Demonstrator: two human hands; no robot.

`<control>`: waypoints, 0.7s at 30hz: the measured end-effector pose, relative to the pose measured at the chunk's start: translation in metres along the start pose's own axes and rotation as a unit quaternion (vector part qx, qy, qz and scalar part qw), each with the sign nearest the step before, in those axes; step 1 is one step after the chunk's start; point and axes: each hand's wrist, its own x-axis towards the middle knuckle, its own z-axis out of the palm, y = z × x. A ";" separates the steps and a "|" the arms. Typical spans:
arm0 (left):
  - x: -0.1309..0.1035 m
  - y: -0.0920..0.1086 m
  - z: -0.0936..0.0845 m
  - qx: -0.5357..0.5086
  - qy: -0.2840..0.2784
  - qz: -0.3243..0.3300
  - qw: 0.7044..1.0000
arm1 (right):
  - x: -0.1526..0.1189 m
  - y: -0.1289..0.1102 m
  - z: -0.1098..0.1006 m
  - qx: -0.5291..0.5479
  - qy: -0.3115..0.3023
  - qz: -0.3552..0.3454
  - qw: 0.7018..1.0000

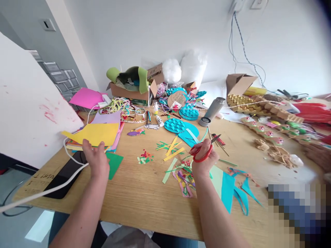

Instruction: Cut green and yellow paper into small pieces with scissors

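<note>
My right hand (205,159) is closed round a pair of red-handled scissors (201,156), blades pointing up and to the right. Under and beside it lie paper scraps (184,181) in several colours, and a blue paper sheet (227,191). My left hand (95,156) has its fingers apart at the near edge of a yellow paper sheet (99,133), which tops a stack of coloured paper. Whether the fingertips touch the sheet I cannot tell. A green paper piece (113,164) lies to the right of that hand. Between my hands sit small red and green paper dots (145,157) and yellow strips (172,151).
A white cable (74,176) runs across a dark tablet-like device (64,179) at the left. Behind stand a steel flask (215,109), glue bottles (159,120), blue egg-tray pieces (174,126) and a cardboard box (129,92). Another person's hand (318,155) rests at the right edge.
</note>
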 end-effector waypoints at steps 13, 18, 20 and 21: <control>-0.159 -0.016 0.150 0.440 -0.563 0.356 0.602 | 0.007 -0.003 -0.004 0.002 0.014 0.004 1.000; -0.173 -0.027 0.169 0.492 -0.561 0.343 0.570 | 0.010 -0.001 -0.004 0.026 0.024 0.017 0.999; -0.175 -0.028 0.170 0.503 -0.562 0.342 0.560 | 0.010 -0.001 -0.003 0.038 0.027 0.014 0.999; -0.175 -0.027 0.170 0.506 -0.563 0.343 0.556 | 0.010 0.000 -0.003 0.043 0.026 0.012 0.999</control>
